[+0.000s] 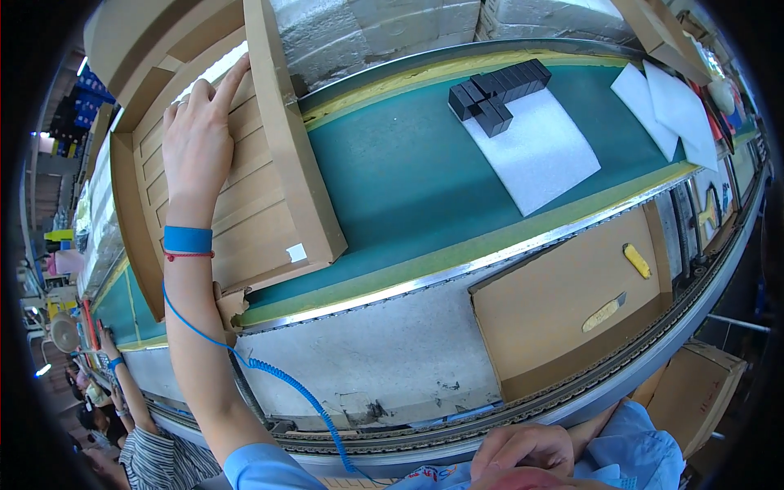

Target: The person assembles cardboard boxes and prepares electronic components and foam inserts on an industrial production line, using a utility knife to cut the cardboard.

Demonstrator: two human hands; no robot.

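My left hand reaches over the open cardboard box on the left, with a blue wrist strap on its wrist. Its forefinger is stretched out and the fingers are apart, at a white foam strip along the box's far side; some fingertips are hidden. Cardboard dividers line the box in rows. My right hand is at the lower edge, close to my body, fingers curled in; whatever they may hold is hidden. A cluster of black blocks lies partly on a white foam sheet to the right.
Green belt runs behind a metal rail. More foam sheets lie at right. A shallow cardboard tray holds a yellow-handled cutter and a yellow object. A blue coiled cord trails from my wrist. A co-worker is at lower left.
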